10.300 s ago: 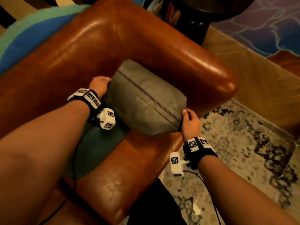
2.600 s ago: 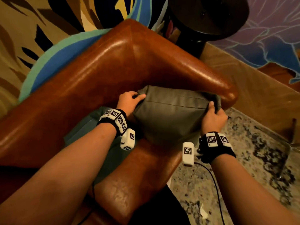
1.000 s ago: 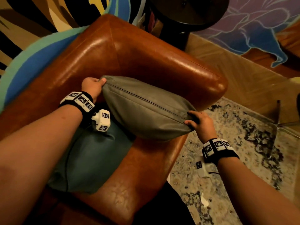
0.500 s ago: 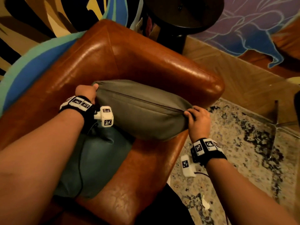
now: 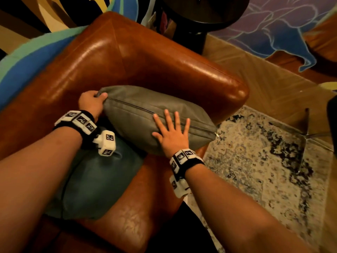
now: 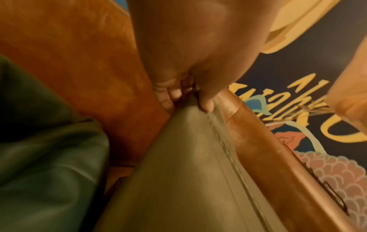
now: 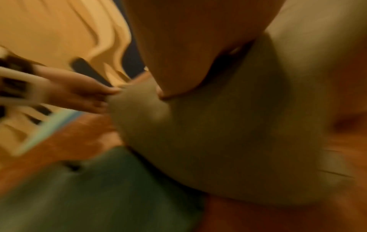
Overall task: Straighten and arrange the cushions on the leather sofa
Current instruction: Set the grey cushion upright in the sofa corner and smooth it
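In the corner of the leather sofa (image 5: 142, 57), the grey cushion (image 5: 145, 115) leans on the armrest, overlapping a teal cushion (image 5: 94, 181). Left hand (image 5: 91, 105) fingers pinch its corner; right hand (image 5: 172, 136) lies flat, fingers spread. It looks soft, light, yielding; corners and seams give surest hold.

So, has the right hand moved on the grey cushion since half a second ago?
Yes. The right hand left the zipper-pull corner and lies flat nearer the grey cushion's middle.

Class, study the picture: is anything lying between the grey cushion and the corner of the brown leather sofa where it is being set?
Nothing visible. The grey fabric cushion already leans against the brown leather sofa; the teal cushion lies beside it.
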### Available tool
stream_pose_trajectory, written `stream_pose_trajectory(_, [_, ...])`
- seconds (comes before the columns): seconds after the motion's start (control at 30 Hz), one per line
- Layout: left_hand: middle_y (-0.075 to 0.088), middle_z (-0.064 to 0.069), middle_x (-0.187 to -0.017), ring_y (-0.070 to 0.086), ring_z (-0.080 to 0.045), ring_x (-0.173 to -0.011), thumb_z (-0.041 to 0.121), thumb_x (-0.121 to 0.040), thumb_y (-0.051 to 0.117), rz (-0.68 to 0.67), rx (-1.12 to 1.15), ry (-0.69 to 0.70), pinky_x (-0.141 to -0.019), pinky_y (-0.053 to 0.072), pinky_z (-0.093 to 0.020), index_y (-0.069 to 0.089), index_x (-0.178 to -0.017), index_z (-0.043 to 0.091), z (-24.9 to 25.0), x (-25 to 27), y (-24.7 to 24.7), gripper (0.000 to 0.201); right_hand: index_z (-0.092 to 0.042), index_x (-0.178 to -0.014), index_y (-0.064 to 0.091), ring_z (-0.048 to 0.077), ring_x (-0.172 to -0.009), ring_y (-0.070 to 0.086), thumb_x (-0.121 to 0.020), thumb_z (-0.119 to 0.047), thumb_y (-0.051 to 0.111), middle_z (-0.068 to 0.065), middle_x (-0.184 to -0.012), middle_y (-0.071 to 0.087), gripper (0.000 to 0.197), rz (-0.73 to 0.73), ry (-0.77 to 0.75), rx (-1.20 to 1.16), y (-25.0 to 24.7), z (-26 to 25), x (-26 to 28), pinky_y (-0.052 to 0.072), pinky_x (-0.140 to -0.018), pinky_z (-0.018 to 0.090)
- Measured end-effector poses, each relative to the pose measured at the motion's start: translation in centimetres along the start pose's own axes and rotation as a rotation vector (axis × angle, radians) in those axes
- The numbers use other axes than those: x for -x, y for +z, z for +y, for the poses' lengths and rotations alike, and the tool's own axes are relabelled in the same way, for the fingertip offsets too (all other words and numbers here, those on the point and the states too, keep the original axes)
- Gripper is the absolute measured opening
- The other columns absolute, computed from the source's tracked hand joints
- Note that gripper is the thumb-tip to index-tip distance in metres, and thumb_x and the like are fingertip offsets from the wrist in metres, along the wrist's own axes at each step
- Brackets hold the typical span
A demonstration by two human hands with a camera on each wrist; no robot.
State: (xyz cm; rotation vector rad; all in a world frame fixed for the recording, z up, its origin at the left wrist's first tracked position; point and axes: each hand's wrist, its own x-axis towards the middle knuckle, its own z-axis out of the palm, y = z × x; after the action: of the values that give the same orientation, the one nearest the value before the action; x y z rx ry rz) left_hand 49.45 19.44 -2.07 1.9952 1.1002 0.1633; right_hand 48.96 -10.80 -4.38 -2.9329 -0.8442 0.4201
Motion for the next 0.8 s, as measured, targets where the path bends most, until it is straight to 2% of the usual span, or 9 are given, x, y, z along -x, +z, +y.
stream_pose_trajectory(0.1, [0.066, -0.009, -0.086, 0.057, -0.020, -0.080, 0.028, -0.089, 0.070, -0.042, -0.027, -0.002, -0.074, 0.048, -0.040, 0.074, -0.098, 0.004, 0.0, -0.8, -0.7, 0.026, -0.054, -0.152, -0.011, 0.031, -0.154, -0.014, -0.101, -0.063, 0.014, -0.006, -0.167, -0.013, 0.058, -0.064, 0.196, -0.009, 0.6, 5.9, 2.1, -0.013, -0.116, 0.066])
stream_pose_trajectory(0.17, [0.067, -0.005, -0.076, 0.058, -0.021, -0.078, 0.032, -0.084, 0.073, -0.055, -0.017, -0.055, -0.076, 0.053, -0.047, 0.073, -0.086, 0.008, 0.2, -1.5, -0.9, 0.024, -0.055, -0.152, -0.006, 0.040, -0.153, -0.010, -0.102, -0.061, 0.015, -0.003, -0.167, -0.013, 0.054, -0.149, 0.501, -0.204, 0.2, 9.3, 3.1, -0.009, -0.115, 0.067])
stream_pose_trajectory(0.23, [0.069, 0.001, -0.072, 0.061, -0.022, -0.083, 0.034, -0.085, 0.073, -0.070, 0.104, -0.147, -0.078, 0.055, -0.048, 0.067, -0.076, 0.013, 0.8, -1.7, -0.8, 0.023, -0.037, -0.156, 0.020, 0.046, -0.148, 0.021, -0.103, -0.055, 0.031, 0.014, -0.164, 0.020, 0.057, -0.063, 0.827, -0.589, -0.1, 11.3, 3.2, 0.018, -0.118, 0.063])
stream_pose_trajectory(0.3, [0.068, -0.006, -0.087, 0.061, -0.021, -0.086, 0.035, -0.091, 0.067, -0.067, 0.156, -0.181, -0.076, 0.052, -0.041, 0.067, -0.080, 0.015, 1.5, -1.3, -0.7, 0.023, -0.009, -0.137, 0.054, 0.039, -0.119, 0.059, -0.101, -0.041, 0.049, 0.023, -0.128, 0.060, 0.049, 0.134, 0.952, -1.023, -1.0, 11.9, 3.1, 0.049, -0.099, 0.051])
stream_pose_trajectory(0.37, [0.065, -0.010, -0.087, 0.059, -0.019, -0.082, 0.034, -0.092, 0.066, -0.077, 0.135, -0.109, -0.073, 0.046, -0.034, 0.069, -0.077, 0.015, 2.2, -1.5, -1.0, 0.024, -0.003, -0.109, 0.070, 0.030, -0.091, 0.066, -0.096, -0.036, 0.062, 0.015, -0.094, 0.068, 0.036, 0.270, 0.933, -1.125, -2.4, 12.3, 3.1, 0.055, -0.082, 0.043])
stream_pose_trajectory(0.43, [0.063, -0.006, -0.078, 0.058, -0.018, -0.078, 0.031, -0.091, 0.069, -0.084, 0.169, -0.068, -0.074, 0.044, -0.031, 0.071, -0.075, 0.016, 2.7, -1.6, -1.3, 0.022, -0.009, -0.095, 0.070, 0.030, -0.083, 0.069, -0.085, -0.038, 0.072, 0.011, -0.085, 0.070, 0.031, 0.382, 0.908, -1.106, -2.6, 13.0, 3.2, 0.057, -0.082, 0.048])
stream_pose_trajectory(0.53, [0.065, -0.005, -0.087, 0.059, -0.016, -0.086, 0.031, -0.092, 0.069, -0.023, 0.159, -0.071, -0.075, 0.044, -0.027, 0.074, -0.102, 0.003, 2.7, -1.6, -0.4, 0.030, -0.011, -0.089, 0.070, 0.034, -0.078, 0.070, -0.067, -0.051, 0.073, 0.012, -0.080, 0.072, 0.046, 0.459, 0.919, -1.084, -1.3, 13.7, 3.6, 0.058, -0.075, 0.052])
stream_pose_trajectory(0.7, [0.062, -0.006, -0.082, 0.056, -0.018, -0.078, 0.040, -0.091, 0.066, 0.082, 0.177, -0.104, -0.070, 0.041, -0.032, 0.067, -0.070, 0.016, 1.9, -2.0, 0.2, 0.031, -0.019, -0.079, 0.063, 0.018, -0.062, 0.057, -0.076, -0.040, 0.082, -0.001, -0.069, 0.061, 0.029, 0.480, 0.853, -1.093, -2.6, 13.1, 4.3, 0.050, -0.064, 0.038])
stream_pose_trajectory(0.8, [0.061, -0.002, -0.070, 0.054, -0.012, -0.064, 0.043, -0.091, 0.064, 0.113, 0.183, -0.037, -0.070, 0.042, -0.032, 0.071, -0.085, 0.006, 1.0, -1.7, -0.2, 0.038, -0.019, -0.077, 0.057, 0.016, -0.061, 0.053, -0.078, -0.043, 0.080, -0.002, -0.067, 0.056, 0.033, 0.490, 0.804, -1.035, -2.5, 13.0, 4.5, 0.044, -0.061, 0.034])
